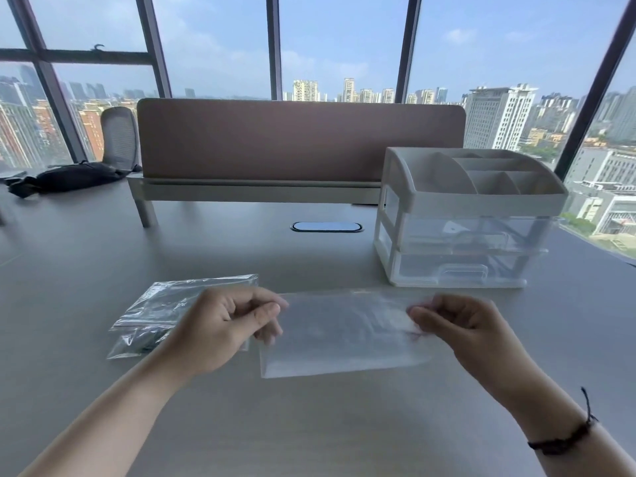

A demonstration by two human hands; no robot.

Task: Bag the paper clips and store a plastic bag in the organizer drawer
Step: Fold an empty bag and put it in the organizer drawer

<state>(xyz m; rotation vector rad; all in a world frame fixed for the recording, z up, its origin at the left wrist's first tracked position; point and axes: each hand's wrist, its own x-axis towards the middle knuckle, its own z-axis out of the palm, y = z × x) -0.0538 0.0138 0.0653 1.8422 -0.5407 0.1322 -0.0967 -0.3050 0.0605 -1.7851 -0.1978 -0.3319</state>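
While my left hand (pixel 234 325) and right hand (pixel 457 325) pinch the plastic bag (pixel 344 342) stretched crosswise, the organizer (pixel 461 222) sits beyond my right.

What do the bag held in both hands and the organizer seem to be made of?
The held bag: thin clear plastic film, probably; the table shows through it and it sags. The organizer: rigid plastic, apparently; matte whitish opaque frame and top tray, glossy transparent drawers.

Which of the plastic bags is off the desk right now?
The clear bag stretched between the left hand and right hand, pinched at both ends. The other bags lie in a pile on the desk, partly behind the left hand.
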